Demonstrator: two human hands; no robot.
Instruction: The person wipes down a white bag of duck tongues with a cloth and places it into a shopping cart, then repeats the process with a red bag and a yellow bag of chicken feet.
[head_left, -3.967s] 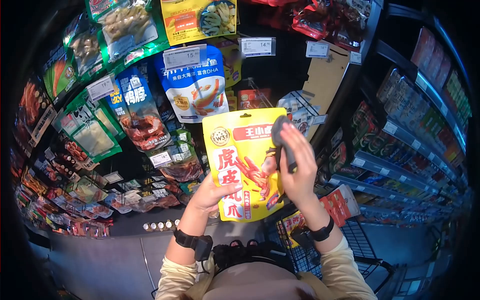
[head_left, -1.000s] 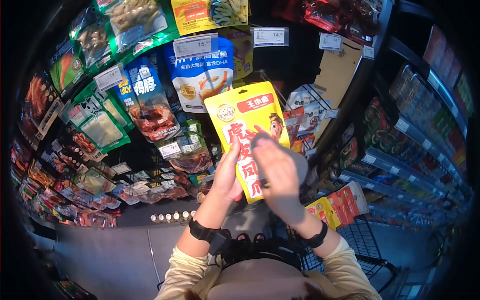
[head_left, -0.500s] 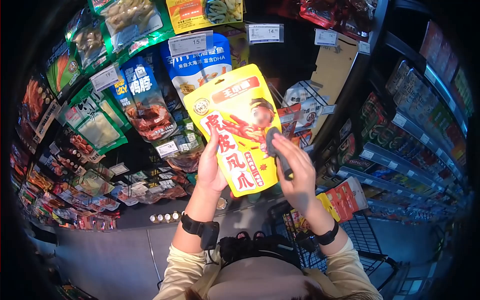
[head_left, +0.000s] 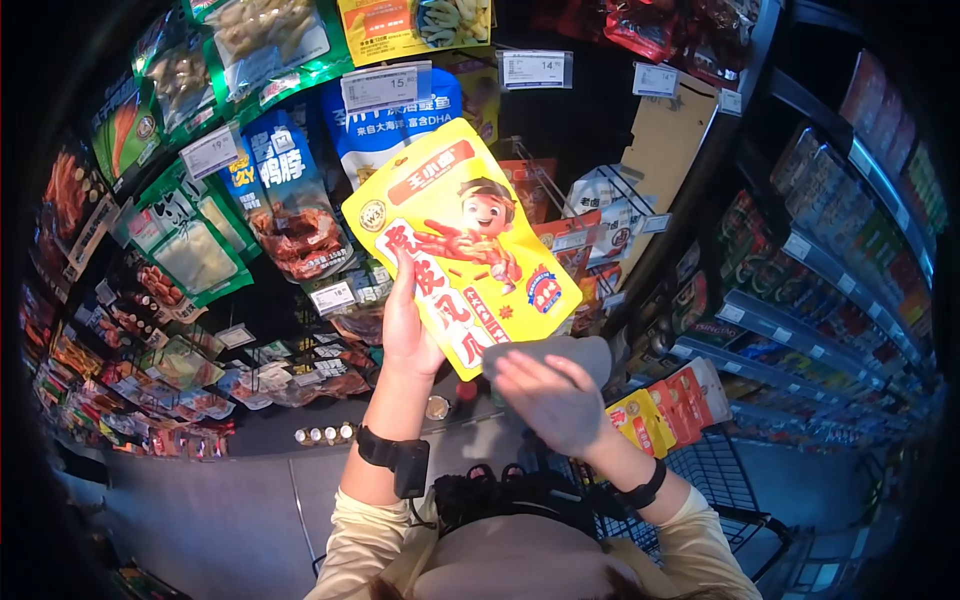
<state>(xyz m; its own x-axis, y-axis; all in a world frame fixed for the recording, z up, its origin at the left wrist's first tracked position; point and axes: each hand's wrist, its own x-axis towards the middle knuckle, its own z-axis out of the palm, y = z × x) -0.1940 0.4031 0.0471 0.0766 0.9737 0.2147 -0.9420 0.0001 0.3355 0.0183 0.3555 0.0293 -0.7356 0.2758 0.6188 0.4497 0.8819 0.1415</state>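
My left hand (head_left: 408,325) grips the left edge of a yellow snack bag (head_left: 535,275), its thumb on the front. The bag has red and white Chinese lettering and a cartoon character, and tilts to the left at the top. My right hand (head_left: 552,405) presses a dark grey cloth (head_left: 583,352) against the bag's lower right corner. That hand is slightly smeared by motion, and part of the cloth lies hidden under its fingers.
Hanging snack packs, among them a blue pouch (head_left: 290,200) and a green pack (head_left: 185,235), fill the rack ahead. A shopping cart (head_left: 715,480) stands at my right. Stocked shelves (head_left: 780,310) line the right side. Several small cans or jars (head_left: 325,435) sit low on the left.
My right hand and the cloth have moved down and left, from the bag's right edge to its bottom corner. The bag has tilted further left, uncovering the cartoon character and a blue badge.
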